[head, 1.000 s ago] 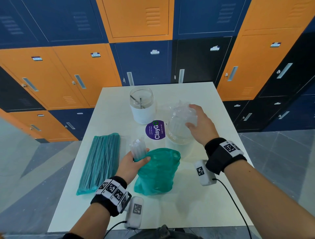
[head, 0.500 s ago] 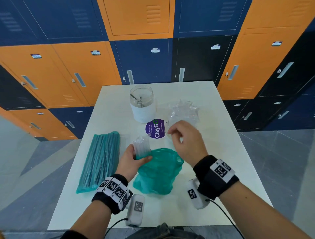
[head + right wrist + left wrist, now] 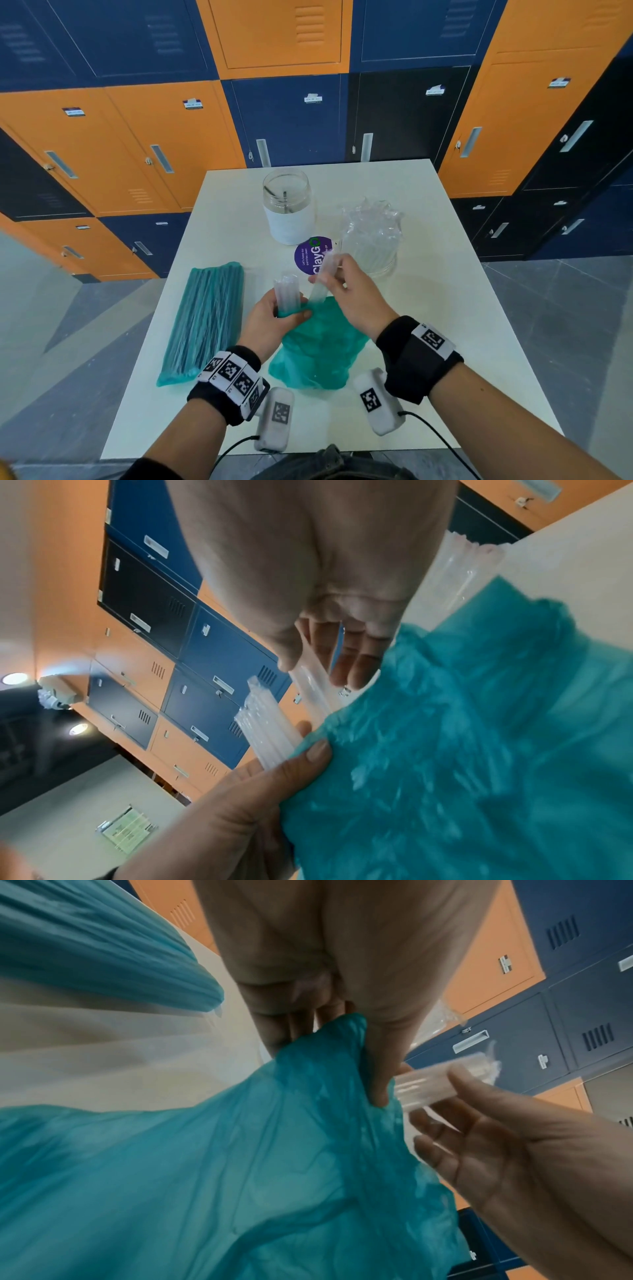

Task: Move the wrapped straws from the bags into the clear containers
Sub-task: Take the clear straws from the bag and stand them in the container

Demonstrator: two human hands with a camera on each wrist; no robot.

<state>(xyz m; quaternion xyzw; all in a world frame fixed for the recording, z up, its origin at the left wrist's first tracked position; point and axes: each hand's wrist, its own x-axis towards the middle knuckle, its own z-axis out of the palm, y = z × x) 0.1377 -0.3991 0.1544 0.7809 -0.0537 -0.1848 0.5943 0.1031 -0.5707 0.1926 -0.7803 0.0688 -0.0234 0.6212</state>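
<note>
Head view down over table [image 3: 445,308]; wrist views upward, close

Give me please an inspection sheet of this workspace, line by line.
Surface: white table.
Job's things: open teal bag; sealed teal bag; clear container of straws; labelled jar.
Clutter: purple ClayGo lid.
Grips: left hand holds straw bundle with the open bag's mouth; right hand pulls straws out.
Cables: black wrist cables.
Surroundings: orange and blue lockers.
</note>
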